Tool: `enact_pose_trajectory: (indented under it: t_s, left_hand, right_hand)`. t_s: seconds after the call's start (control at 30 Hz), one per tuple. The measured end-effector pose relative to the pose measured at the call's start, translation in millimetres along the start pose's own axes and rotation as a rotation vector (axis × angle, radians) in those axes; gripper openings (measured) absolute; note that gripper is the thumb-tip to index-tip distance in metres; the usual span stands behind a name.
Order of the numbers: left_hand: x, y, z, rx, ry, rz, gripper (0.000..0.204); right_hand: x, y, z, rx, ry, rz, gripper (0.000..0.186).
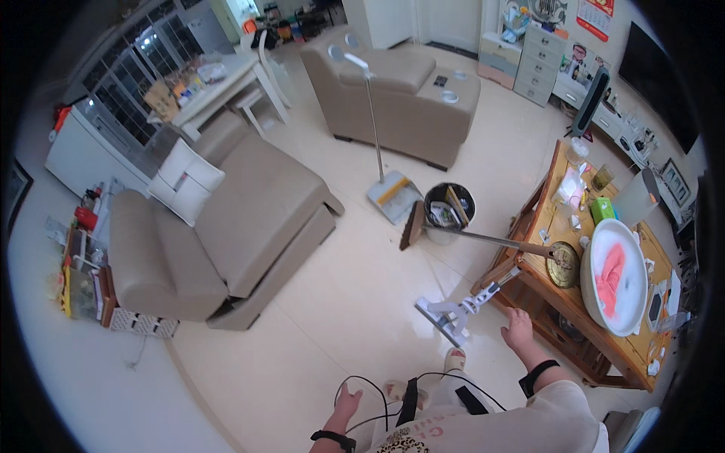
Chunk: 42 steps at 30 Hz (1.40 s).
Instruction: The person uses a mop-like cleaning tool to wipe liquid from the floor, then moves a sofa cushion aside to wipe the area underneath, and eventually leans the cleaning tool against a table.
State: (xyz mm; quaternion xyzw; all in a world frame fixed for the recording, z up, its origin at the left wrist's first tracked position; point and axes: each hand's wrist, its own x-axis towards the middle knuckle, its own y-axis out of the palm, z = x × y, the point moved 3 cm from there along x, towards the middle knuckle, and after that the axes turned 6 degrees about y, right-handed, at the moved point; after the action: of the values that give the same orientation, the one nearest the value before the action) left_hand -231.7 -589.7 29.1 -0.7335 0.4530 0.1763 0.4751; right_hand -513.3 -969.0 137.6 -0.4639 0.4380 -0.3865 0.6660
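My right hand (518, 329) reaches forward beside the wooden table, empty, its fingers apart. Just ahead of it a grey-and-white sponge mop (453, 317) rests its flat head on the floor, its handle leaning up to the table edge; hand and mop look apart. My left hand (347, 400) hangs low by my leg with thumb and fingers apart, and nothing shows in it. A thin black cable (368, 380) loops close by it; whether they touch is unclear. A broom (413, 225) with brown bristles lies its handle against the table, near a long-handled dustpan (393, 198).
A full waste bin (439, 235) stands by the broom. The wooden table (555, 215) holds a white basin (587, 283) with a pink cloth, a round gold tray (563, 264) and a green box (602, 210). Beige sofas (264, 204) stand left and ahead on the tiled floor.
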Motion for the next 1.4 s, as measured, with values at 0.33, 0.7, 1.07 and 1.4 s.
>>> enact_pose_trajectory:
  t_s: [0.33,0.7,1.07,1.4]
  left_hand:
    - [63,-156,-9,0.004,0.055,-0.213,0.070]
    - [183,-310,-228,0.035,0.332,-0.441,0.067]
    - [284,-400,-347,0.152,0.497,-0.407,0.067]
    - [386,-436,-612,0.522,1.133,-0.525,0.073]
  right_hand:
    - [34,-105,53,-0.044,-0.060,-0.477,0.049]
    - [182,-35,26,-0.740,0.198,-0.025,0.035]
    - [211,-7,27,-1.018,0.342,0.386,0.033]
    - [218,-69,160,-0.433,0.529,0.230,0.011]
